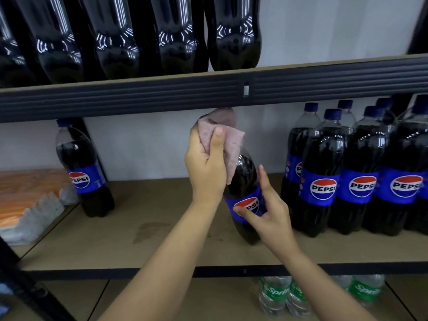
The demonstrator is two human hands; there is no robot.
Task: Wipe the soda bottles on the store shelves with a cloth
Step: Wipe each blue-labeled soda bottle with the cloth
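A Pepsi bottle [245,181] with a blue label is tilted on the middle shelf [162,251], its top leaning left. My left hand [206,167] grips a pinkish cloth [229,140] wrapped over the bottle's neck and cap, which are hidden. My right hand [266,205] holds the bottle at its label, thumb across the front and fingers curled round the right side.
Several Pepsi bottles [361,172] stand grouped at the right of the shelf, and one Pepsi bottle [85,172] at the left. Dark bottles [129,38] line the upper shelf. Sprite bottles [278,295] sit below. Orange and white packages [30,200] lie far left.
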